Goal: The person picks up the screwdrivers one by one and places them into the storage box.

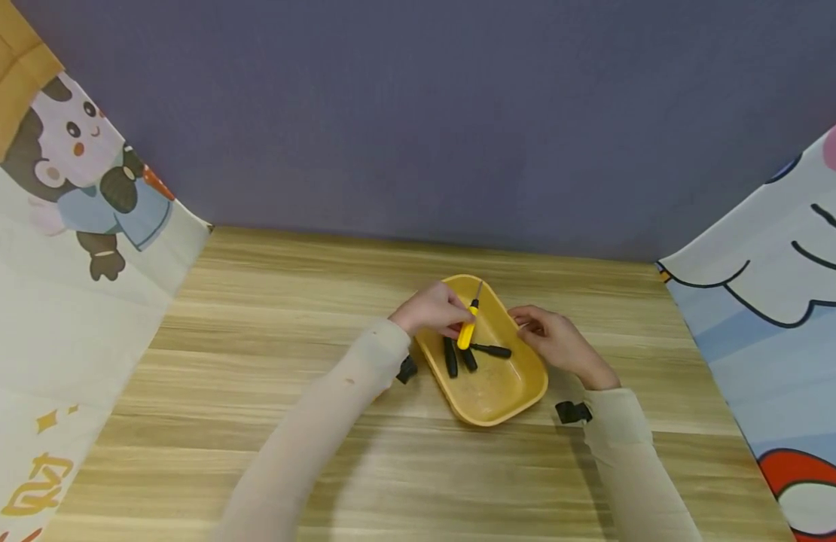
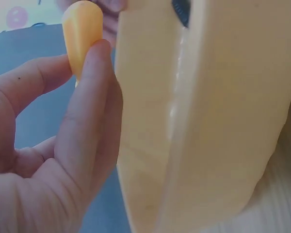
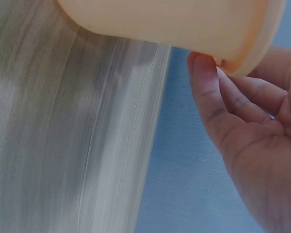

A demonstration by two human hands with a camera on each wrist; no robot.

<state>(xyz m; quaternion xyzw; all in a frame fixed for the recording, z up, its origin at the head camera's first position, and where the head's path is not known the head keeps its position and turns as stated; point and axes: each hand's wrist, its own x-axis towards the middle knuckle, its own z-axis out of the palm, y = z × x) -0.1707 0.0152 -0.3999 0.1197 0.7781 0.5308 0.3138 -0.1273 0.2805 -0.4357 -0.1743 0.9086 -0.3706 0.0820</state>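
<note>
My left hand (image 1: 431,310) pinches a screwdriver (image 1: 467,333) by its yellow handle, over the yellow plastic tray (image 1: 495,418). The screwdriver's thin metal shaft points away toward the far end of the tray. In the left wrist view the rounded end of the handle shows between thumb and fingers. Three black handles (image 1: 491,351) lie inside the tray, partly under the left hand and the screwdriver. At the tray's right side, my right hand (image 1: 560,345) holds the rim, with fingertips (image 3: 205,73) curled at its edge in the right wrist view.
The tray stands on a wood-grain table (image 1: 269,361). A dark blue-grey panel (image 1: 418,128) rises behind the table's far edge. Cartoon-printed sheets (image 1: 86,188) flank it left and right. A black strap piece (image 1: 572,412) sits by each wrist.
</note>
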